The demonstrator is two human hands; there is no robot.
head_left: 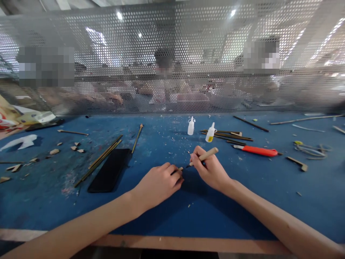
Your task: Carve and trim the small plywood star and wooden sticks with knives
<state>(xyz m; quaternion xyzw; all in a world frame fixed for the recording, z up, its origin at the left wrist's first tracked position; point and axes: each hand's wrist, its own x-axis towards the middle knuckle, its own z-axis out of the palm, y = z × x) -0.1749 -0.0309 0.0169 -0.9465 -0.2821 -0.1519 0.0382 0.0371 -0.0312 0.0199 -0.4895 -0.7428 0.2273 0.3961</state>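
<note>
Near the middle of the blue table, my left hand (pixel 163 182) is closed on a small wooden piece (pixel 180 168), whose pale end shows beyond the fingers. My right hand (pixel 211 168) grips a knife with a light wooden handle (pixel 209 154). Its dark blade points left and down, close to the wooden piece; whether they touch is unclear. Small pale shavings lie on the table beyond the hands. Two small white glue bottles, one plain (pixel 191 126) and one with a yellow label (pixel 210 133), stand past my right hand.
Left of my hands lie a black phone (pixel 110 170) and thin sticks (pixel 101 158). A red cutter (pixel 260 151), more sticks (pixel 229 135) and a wire bundle (pixel 309 149) are at the right. A perforated metal screen (pixel 134 82) stands behind, with people beyond.
</note>
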